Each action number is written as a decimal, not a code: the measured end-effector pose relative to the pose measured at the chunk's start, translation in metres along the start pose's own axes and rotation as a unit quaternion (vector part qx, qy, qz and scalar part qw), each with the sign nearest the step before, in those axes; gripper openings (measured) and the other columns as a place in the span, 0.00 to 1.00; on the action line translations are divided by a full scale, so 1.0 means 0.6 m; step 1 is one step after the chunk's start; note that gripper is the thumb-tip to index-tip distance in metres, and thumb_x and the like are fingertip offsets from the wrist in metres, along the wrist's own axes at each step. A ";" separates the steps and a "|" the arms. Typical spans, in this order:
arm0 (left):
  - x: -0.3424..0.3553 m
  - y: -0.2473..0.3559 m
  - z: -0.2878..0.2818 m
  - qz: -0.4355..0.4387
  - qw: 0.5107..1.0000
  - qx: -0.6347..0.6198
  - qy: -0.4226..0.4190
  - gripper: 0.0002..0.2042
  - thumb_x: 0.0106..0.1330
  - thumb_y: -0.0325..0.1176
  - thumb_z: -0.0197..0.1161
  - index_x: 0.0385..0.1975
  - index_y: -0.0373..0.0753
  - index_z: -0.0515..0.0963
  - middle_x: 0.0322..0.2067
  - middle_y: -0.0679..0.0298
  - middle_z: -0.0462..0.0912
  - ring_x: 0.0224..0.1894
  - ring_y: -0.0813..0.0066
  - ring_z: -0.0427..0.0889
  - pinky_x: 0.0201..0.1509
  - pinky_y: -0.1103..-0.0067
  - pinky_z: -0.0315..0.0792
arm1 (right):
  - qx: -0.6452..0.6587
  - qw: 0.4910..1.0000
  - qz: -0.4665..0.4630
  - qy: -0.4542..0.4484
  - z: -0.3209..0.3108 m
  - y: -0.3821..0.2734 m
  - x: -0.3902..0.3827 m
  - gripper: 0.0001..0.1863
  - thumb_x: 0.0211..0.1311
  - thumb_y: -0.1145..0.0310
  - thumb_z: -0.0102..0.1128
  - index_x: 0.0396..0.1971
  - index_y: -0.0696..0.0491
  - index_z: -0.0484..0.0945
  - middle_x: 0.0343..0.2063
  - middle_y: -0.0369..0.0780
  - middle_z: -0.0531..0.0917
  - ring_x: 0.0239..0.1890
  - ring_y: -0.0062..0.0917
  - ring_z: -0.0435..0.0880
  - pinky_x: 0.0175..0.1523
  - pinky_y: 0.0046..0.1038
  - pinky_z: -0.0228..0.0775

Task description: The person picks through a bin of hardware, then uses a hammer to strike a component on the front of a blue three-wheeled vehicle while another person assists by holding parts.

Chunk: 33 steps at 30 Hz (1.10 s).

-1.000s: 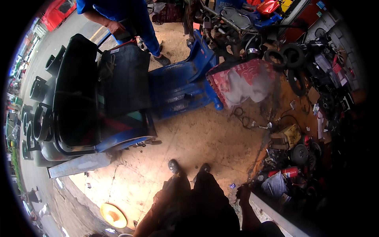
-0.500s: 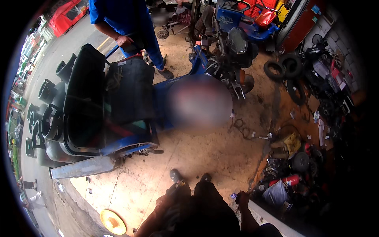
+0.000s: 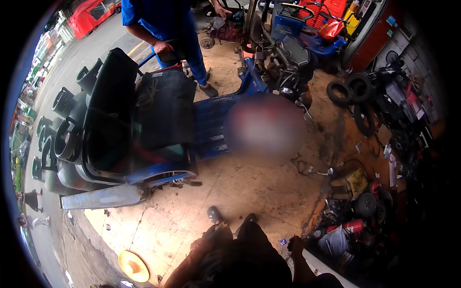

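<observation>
My left hand [image 3: 211, 234] is low in the picture by my dark trousers; its fingers are too dim to make out, with a small yellowish glint beside them. Beside my right leg, my right hand [image 3: 295, 246] hangs with curled fingers; whatever they may hold is hidden. In front of me stands a blue three-wheeled vehicle [image 3: 209, 125] with a black seat back [image 3: 108, 115], gas cylinders [image 3: 69, 139] behind it and a dark mat [image 3: 158, 115] on it. A blurred reddish oval patch [image 3: 264, 129] covers part of its front.
A co-worker in blue [image 3: 163, 19] stands behind the vehicle. At the right are tires [image 3: 360, 89] and a heap of parts with a red extinguisher [image 3: 350, 225]. A straw hat [image 3: 133, 266] lies lower left, a road [image 3: 57, 62] runs left, and blue and red machines [image 3: 317, 38] stand behind.
The view has shifted, moving the vehicle rightward in the picture. The co-worker's other hand now shows, reaching toward equipment at the back. My hands have barely moved.
</observation>
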State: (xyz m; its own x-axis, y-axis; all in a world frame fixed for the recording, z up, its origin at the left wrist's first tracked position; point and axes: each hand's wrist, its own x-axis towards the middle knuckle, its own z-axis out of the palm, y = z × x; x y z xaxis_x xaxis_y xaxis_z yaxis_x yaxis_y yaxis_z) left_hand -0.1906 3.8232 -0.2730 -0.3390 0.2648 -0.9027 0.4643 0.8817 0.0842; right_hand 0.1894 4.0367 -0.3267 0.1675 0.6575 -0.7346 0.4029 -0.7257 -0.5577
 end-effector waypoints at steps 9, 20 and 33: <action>-0.040 0.029 -0.072 -0.013 0.999 -0.034 0.015 0.22 0.57 0.52 0.56 0.39 0.39 0.82 0.38 0.51 0.82 0.44 0.58 0.82 0.48 0.67 0.74 | 0.083 0.996 0.021 0.015 0.032 -0.030 -0.030 0.11 0.53 0.63 0.51 0.17 0.53 0.70 0.07 0.35 0.66 0.06 0.23 0.64 0.12 0.26 0.54; -0.011 -0.005 -0.103 0.039 0.999 -0.016 -0.016 0.23 0.55 0.53 0.57 0.38 0.40 0.81 0.37 0.53 0.83 0.44 0.59 0.82 0.48 0.68 0.75 | 0.146 0.985 0.067 0.059 0.048 0.031 -0.078 0.14 0.58 0.62 0.47 0.17 0.53 0.70 0.07 0.36 0.67 0.06 0.24 0.65 0.10 0.25 0.53; 0.047 -0.047 -0.064 0.043 0.999 0.025 -0.015 0.21 0.58 0.50 0.55 0.41 0.38 0.80 0.39 0.51 0.82 0.46 0.56 0.80 0.50 0.66 0.74 | 0.106 0.988 0.096 0.065 0.062 0.030 -0.083 0.15 0.60 0.60 0.51 0.19 0.54 0.71 0.07 0.37 0.67 0.07 0.26 0.66 0.12 0.26 0.54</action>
State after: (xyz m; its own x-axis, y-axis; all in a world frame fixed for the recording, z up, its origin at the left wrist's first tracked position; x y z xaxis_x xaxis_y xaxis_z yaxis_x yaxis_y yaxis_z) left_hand -0.2444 3.8209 -0.2847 -0.2719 0.3252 -0.9057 0.5305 0.8359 0.1409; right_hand 0.1546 3.9832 -0.3144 0.3415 0.5148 -0.7864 0.1583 -0.8562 -0.4918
